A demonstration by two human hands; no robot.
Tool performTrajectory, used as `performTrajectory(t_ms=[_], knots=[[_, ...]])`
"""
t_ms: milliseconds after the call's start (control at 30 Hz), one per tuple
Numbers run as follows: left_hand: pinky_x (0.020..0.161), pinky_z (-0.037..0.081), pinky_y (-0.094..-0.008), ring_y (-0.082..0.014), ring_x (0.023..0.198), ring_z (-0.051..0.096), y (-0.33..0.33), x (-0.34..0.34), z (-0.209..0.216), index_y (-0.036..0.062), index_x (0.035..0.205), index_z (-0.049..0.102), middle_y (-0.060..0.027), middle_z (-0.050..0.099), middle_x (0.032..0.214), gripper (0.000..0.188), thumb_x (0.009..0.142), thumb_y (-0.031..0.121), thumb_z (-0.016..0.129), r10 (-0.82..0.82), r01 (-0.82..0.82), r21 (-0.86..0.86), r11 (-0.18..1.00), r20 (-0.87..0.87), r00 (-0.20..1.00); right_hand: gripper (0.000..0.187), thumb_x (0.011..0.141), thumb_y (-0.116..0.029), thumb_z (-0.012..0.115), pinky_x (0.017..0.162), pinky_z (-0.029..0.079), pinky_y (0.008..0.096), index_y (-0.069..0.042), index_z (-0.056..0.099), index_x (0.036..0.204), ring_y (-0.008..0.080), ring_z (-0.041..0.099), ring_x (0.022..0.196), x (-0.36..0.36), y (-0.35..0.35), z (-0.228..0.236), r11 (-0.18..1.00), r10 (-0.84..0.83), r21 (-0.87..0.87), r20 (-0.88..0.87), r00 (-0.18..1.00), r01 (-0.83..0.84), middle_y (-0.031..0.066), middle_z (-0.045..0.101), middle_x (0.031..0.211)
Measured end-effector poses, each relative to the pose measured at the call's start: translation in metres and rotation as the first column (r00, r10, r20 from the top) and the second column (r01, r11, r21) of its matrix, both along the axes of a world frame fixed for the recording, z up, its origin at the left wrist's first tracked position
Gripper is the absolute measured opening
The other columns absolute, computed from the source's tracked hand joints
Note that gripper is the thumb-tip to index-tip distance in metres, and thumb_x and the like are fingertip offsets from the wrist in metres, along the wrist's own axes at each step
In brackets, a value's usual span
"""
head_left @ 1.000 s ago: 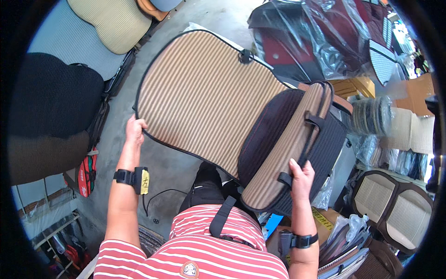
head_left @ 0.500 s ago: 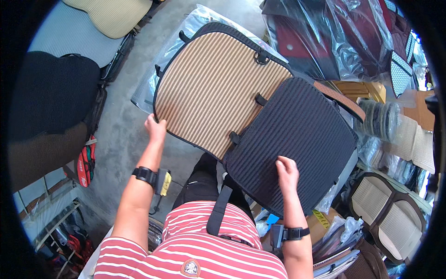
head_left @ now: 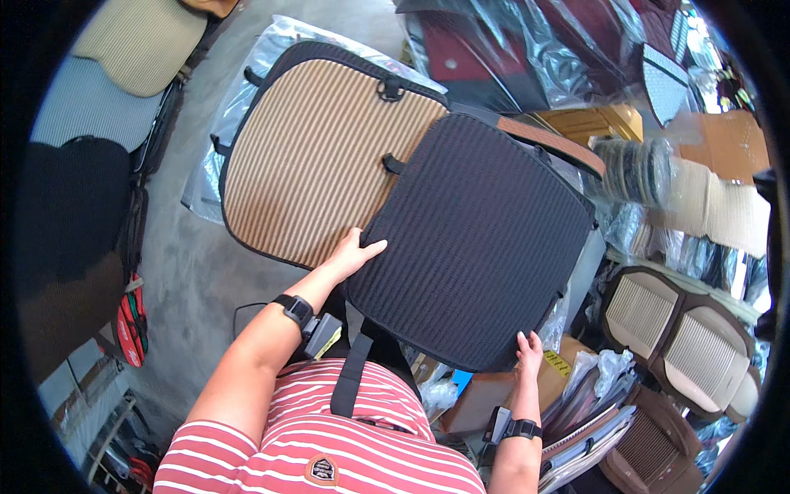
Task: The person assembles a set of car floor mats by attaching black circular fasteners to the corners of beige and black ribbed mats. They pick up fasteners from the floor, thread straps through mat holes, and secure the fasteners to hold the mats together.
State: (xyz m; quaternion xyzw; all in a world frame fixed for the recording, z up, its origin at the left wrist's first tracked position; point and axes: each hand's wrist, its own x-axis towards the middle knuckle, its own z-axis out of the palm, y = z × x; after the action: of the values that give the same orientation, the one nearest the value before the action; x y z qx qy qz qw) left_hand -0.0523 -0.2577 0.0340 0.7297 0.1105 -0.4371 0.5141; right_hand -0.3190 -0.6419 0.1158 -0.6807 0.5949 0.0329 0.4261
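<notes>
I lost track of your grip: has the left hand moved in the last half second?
Yes. The left hand moved right, farther from the red bag, to the black pad's left edge.

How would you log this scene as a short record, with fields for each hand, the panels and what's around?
Left hand: at the left edge of the black ribbed panel, thumb over it
Right hand: at that panel's lower right edge, fingers loosely bent; contact unclear
Tan striped panel: black-edged, adjoining the black one on its upper left
Beyond tan panel: clear plastic
Far left: red bag
Right: brown-and-beige seat cover
</notes>
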Motion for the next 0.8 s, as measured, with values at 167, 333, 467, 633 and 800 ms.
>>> performTrajectory(t_ms=[167,333,467,633,800], knots=[[0.096,0.04,-0.0388,-0.0314,0.112,0.052,-0.005,-0.012,0.012,-0.0079,0.119,0.041,-0.0247,0.051,0.119,0.072,0.074,0.04,0.07,-0.051,0.044,0.045,0.998,0.156,0.986,0.045,0.076,-0.02,0.073,0.052,0.031,0.0219,-0.003,0.053,0.113,0.008,0.045,0.066,0.024,0.007,0.022,0.953,-0.19,0.229,-0.054,0.98,0.197,-0.0018,0.05,0.081],[0.087,0.046,-0.0371,-0.025,0.1,0.057,-0.003,-0.018,-0.011,-0.0072,0.114,0.045,-0.018,0.058,0.108,0.057,0.072,0.018,0.075,0.216,-0.189,-0.182,0.965,0.143,0.966,0.047,0.073,-0.012,0.072,0.086,0.046,0.0335,0.002,0.051,0.112,0.0218,0.058,0.097,0.023,0.017,0.029,0.939,-0.057,0.343,0.262,0.963,-0.038,0.0113,0.06,0.109],[0.095,0.041,-0.0393,-0.0311,0.11,0.051,-0.006,-0.021,-0.009,-0.0094,0.128,0.029,-0.0252,0.048,0.12,0.073,0.077,0.024,0.07,-0.074,0.044,0.111,0.993,0.286,0.955,0.039,0.071,-0.007,0.07,0.082,0.047,0.0321,0.001,0.052,0.105,0.0211,0.059,0.091,0.033,0.055,0.057,0.986,0.138,0.039,0.354,0.925,-0.162,0.0115,0.061,0.102],[0.111,0.011,-0.0419,-0.0393,0.136,0.007,-0.063,-0.045,0.086,-0.0095,0.138,0.011,-0.0331,0.011,0.143,0.098,0.08,0.052,0.059,-0.647,0.649,0.104,0.754,0.293,0.704,0.028,0.068,-0.016,0.067,0.069,0.048,0.0427,0.0,0.052,0.085,0.0367,0.056,0.078,0.09,0.149,0.119,0.551,0.71,-0.511,-0.128,0.692,-0.66,0.019,0.055,0.083],[0.068,0.049,-0.028,-0.0114,0.076,0.058,-0.111,-0.057,0.163,0.0024,0.096,0.057,-0.0035,0.061,0.088,0.027,0.084,0.025,0.063,0.009,-0.191,-0.508,0.84,-0.339,0.941,0.025,0.069,-0.012,0.057,0.073,0.046,0.0392,0.003,0.056,0.088,0.0306,0.054,0.084,0.14,0.203,0.12,0.418,0.847,-0.46,-0.115,0.519,-0.783,0.0155,0.056,0.084]])
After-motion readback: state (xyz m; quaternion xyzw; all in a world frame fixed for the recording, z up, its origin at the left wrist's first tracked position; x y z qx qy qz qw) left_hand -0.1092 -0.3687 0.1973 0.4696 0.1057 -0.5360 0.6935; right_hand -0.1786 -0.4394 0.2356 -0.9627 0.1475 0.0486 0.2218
